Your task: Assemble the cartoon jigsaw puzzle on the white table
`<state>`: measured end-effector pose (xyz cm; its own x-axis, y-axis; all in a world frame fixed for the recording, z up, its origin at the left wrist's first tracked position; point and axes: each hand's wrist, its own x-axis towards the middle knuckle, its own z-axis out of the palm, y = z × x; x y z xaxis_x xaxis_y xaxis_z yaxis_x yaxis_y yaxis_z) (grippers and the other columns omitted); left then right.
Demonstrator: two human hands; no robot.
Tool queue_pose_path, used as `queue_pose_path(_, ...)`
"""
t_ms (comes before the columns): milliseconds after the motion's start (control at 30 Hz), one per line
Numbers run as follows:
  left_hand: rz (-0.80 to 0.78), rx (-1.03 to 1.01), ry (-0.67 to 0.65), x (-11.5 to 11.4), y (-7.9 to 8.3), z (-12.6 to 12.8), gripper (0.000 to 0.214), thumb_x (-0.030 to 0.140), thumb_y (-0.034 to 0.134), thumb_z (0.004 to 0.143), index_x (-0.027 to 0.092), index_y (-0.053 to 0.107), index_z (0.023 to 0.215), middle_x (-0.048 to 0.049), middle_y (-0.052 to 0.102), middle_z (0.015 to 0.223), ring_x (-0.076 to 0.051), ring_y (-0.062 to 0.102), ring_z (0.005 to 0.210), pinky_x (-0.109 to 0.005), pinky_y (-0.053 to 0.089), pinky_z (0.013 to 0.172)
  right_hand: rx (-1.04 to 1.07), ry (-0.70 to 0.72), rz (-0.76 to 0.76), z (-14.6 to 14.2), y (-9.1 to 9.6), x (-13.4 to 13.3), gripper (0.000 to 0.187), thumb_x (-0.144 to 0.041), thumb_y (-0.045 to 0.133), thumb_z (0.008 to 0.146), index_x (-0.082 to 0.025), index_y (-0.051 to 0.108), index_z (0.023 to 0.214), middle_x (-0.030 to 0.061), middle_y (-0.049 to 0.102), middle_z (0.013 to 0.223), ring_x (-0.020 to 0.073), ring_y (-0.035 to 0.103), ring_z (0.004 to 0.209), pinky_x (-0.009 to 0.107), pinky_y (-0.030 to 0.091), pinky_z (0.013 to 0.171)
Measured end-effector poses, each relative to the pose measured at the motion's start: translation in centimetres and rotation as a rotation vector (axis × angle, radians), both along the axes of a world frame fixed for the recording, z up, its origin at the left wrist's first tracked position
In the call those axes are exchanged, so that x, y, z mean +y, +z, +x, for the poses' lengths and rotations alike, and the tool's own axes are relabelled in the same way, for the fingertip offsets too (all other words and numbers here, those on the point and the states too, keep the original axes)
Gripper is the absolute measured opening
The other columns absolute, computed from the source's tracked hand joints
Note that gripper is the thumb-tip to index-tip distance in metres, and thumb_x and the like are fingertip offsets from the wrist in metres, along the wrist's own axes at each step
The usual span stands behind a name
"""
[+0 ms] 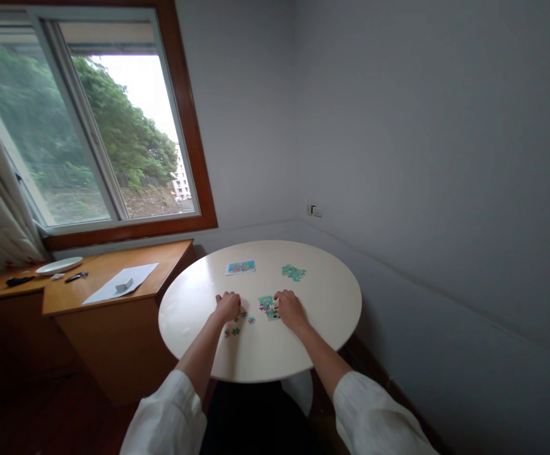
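My left hand [228, 307] is over the left part of the round white table [324, 316], fingers curled down beside several loose jigsaw pieces [235, 330]. Whatever its fingertips hold is hidden under the hand. At the right side of a partly joined jigsaw puzzle [268, 306], my right hand [291, 309] rests with bent fingers and covers some of the joined pieces. What those fingers pinch is too small to make out. Further back lie a colourful picture card [240, 268] and a pile of teal jigsaw pieces [293, 272].
Left of the table stands a wooden desk [170, 258] with a white sheet [138, 278], a small white box [124, 285], a white plate [60, 266] and dark small items. A window [127, 133] is behind the desk. A grey wall [426, 158] closes in the right side.
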<state>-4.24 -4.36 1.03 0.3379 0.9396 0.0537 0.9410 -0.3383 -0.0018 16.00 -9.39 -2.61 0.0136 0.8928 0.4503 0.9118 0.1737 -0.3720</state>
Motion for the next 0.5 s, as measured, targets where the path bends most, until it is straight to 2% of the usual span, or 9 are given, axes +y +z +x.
queue_pose_path(233, 0.009, -0.021, 0.025, 0.6, -0.1, -1.0, 0.017, 0.021, 0.048, 0.075, 0.018, 0.063, 0.084, -0.0126, 0.059, 0.102, -0.029, 0.046, 0.1, -0.042, 0.031, 0.08, 0.008, -0.004, -0.008, -0.1, 0.3, -0.2, 0.028, -0.006, 0.038, 0.08, -0.02, 0.061, 0.089, 0.0047, 0.06, 0.089, 0.0158, 0.048, 0.09, 0.025, 0.033, 0.077)
queue_pose_path(500, 0.019, -0.07, 0.033, 0.7, -0.5, -1.2, 0.016, 0.02, 0.048, 0.075, 0.018, 0.059, 0.087, -0.0114, 0.058, 0.103, -0.028, 0.047, 0.099, -0.04, 0.031, 0.079, 0.013, -0.001, 0.005, 0.1, -0.1, 0.1, 0.028, -0.006, 0.038, 0.08, -0.019, 0.061, 0.089, 0.0041, 0.06, 0.089, 0.0154, 0.048, 0.089, 0.024, 0.033, 0.078)
